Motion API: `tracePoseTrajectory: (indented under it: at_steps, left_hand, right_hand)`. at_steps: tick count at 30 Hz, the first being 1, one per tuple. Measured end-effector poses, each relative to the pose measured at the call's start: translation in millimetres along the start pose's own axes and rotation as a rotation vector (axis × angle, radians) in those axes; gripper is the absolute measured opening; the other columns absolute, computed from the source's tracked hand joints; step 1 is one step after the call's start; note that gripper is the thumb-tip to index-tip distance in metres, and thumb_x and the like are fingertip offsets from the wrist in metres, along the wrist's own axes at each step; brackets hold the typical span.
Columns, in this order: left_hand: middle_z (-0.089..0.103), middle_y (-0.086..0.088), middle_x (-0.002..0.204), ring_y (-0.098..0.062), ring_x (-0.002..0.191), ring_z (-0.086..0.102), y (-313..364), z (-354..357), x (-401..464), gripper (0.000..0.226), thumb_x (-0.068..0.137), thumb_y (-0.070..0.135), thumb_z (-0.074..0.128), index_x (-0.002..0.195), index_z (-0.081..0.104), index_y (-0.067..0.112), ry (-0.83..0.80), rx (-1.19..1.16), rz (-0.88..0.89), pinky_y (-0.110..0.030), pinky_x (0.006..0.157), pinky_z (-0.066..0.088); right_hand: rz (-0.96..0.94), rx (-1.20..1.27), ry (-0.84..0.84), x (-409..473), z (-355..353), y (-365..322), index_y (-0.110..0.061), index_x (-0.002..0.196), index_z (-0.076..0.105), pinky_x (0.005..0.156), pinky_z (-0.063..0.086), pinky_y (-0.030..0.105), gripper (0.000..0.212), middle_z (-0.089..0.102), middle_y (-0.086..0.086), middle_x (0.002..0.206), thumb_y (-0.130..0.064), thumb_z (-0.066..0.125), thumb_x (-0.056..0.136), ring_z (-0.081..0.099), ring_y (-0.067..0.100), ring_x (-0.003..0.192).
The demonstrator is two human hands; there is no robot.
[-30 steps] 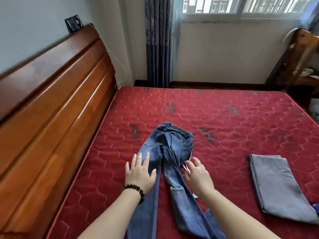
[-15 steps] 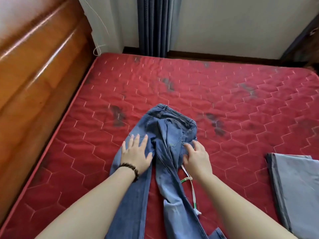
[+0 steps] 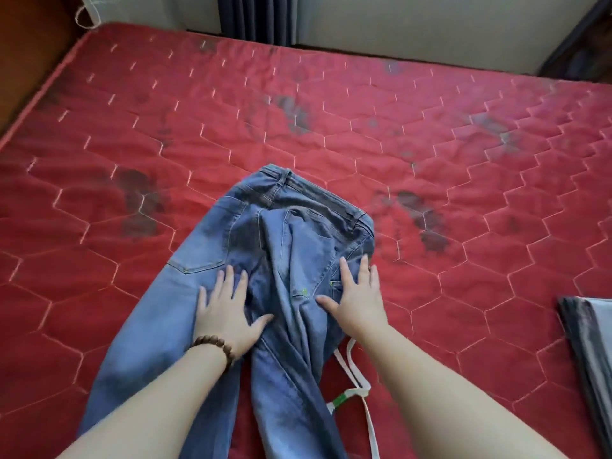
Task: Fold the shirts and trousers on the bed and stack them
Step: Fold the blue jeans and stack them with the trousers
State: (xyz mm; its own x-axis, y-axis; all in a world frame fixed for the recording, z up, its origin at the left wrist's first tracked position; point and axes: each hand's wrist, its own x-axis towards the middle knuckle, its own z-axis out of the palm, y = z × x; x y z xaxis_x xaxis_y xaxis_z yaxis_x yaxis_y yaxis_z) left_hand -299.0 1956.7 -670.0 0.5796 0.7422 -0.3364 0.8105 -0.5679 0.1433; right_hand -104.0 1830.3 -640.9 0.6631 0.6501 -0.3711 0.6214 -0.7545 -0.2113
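Faded matt denim jeans (image 3: 281, 260) on quilted red cloth mattress (image 3: 430, 144), slightly sheeny

Blue jeans (image 3: 265, 266) lie unfolded on the red mattress (image 3: 463, 193), waistband toward the far side, legs running off the near edge, seat bunched in creases. Folded grey garment (image 3: 592, 346) lies flat, well right of the jeans.

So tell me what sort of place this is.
Most likely a bedroom: a red quilted mattress bearing blue denim jeans, a brown wooden headboard at its left, and dark curtains against the wall.
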Motion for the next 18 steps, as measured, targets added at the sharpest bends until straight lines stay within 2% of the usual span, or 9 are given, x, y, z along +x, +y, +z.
tracePoseTrajectory:
  at_steps: [3, 6, 9, 15, 18]
  left_hand:
    - [0.002, -0.004, 0.162, -0.017, 0.149, -0.001, -4, 13, -1, 0.082, 0.091, 0.059, 0.045, 0.154, 0.012, 0.018, 0.095, -0.118, 0.042, -0.040, 0.119, -0.001]
    - [0.011, -0.005, 0.161, -0.018, 0.149, 0.006, -2, 10, -3, 0.067, 0.097, 0.037, 0.049, 0.152, 0.019, 0.013, 0.067, -0.223, 0.086, -0.034, 0.119, 0.001]
    - [0.014, -0.007, 0.160, -0.019, 0.148, 0.010, 2, 8, -18, 0.062, 0.096, 0.024, 0.048, 0.151, 0.021, 0.011, 0.042, -0.218, 0.103, -0.032, 0.120, 0.004]
    - [0.010, -0.001, 0.161, -0.013, 0.148, 0.005, -7, 22, -96, 0.065, 0.095, 0.022, 0.046, 0.153, 0.016, 0.014, -0.037, -0.213, 0.129, -0.025, 0.118, -0.002]
    - [0.007, 0.001, 0.161, -0.011, 0.148, 0.003, -15, 32, -156, 0.065, 0.095, 0.027, 0.044, 0.153, 0.016, 0.016, -0.073, -0.229, 0.152, -0.025, 0.117, -0.003]
  right_hand:
    - [0.027, 0.111, 0.063, 0, 16, -3, -0.031, 0.153, 0.010, 0.119, 0.008, 0.038, 0.088, -0.002, 0.010, 0.160, -0.059, 0.057, 0.085, 0.000, 0.030, 0.146]
    - [0.014, 0.140, 0.116, -6, 15, -8, -0.029, 0.150, 0.025, 0.115, 0.023, 0.037, 0.078, 0.018, 0.009, 0.155, -0.049, 0.064, 0.085, 0.018, 0.029, 0.139]
    - [-0.007, 0.093, 0.139, -30, 16, -15, -0.028, 0.148, 0.027, 0.109, 0.030, 0.034, 0.070, 0.027, 0.005, 0.149, -0.043, 0.062, 0.088, 0.029, 0.026, 0.130]
    - [0.002, 0.040, 0.081, -124, 53, -2, -0.029, 0.151, 0.021, 0.115, 0.020, 0.033, 0.066, 0.022, 0.004, 0.154, -0.043, 0.051, 0.094, 0.021, 0.024, 0.139]
    - [0.058, 0.003, 0.025, -181, 71, 3, -0.034, 0.150, 0.022, 0.113, 0.022, 0.036, 0.066, 0.025, 0.000, 0.154, -0.048, 0.051, 0.092, 0.022, 0.021, 0.141]
